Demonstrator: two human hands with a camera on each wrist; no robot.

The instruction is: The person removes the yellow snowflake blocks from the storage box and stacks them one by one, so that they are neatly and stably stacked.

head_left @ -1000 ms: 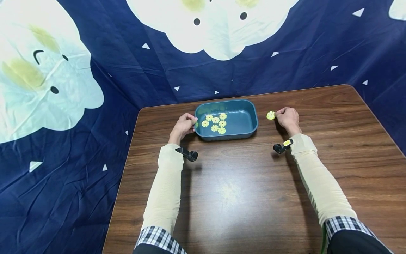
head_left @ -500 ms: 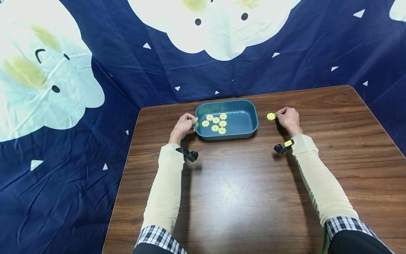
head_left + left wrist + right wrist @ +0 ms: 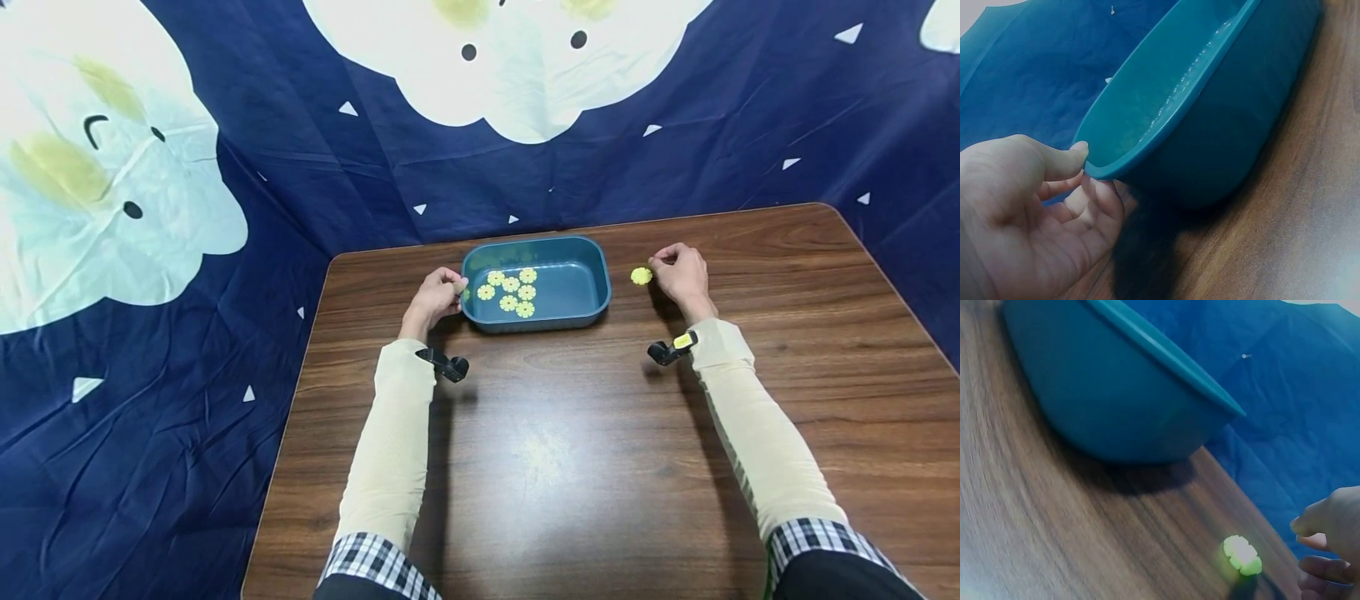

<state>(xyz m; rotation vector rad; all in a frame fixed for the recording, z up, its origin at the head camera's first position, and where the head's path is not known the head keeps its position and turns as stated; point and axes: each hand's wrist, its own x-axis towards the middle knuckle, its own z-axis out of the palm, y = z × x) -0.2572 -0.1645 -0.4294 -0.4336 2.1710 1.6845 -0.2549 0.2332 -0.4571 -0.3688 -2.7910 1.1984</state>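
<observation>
In the head view my left hand (image 3: 437,297) pinches the left rim of a blue-green rectangular tub (image 3: 573,288). Its thumb lies over the tub's rim (image 3: 1166,128) and the fingers bend beneath it, as the left wrist view shows. Several yellow flower-shaped pieces (image 3: 510,284) lie in the left half of the tub. One more yellow flower-shaped piece (image 3: 641,276) is on the table to the tub's right. Just right of that piece is my right hand (image 3: 681,275), its fingers loosely bent with nothing between them. A small gap parts them in the right wrist view.
The brown wooden table (image 3: 570,450) carries the tub near its back edge. Behind and to the left hangs a dark blue cloth (image 3: 480,167) with white cloud shapes. Each wrist wears a small black camera (image 3: 450,367).
My right hand has let go of the single yellow flower-shaped piece and its fingers have drawn slightly back from it. The left hand and the tub stay where they were.
</observation>
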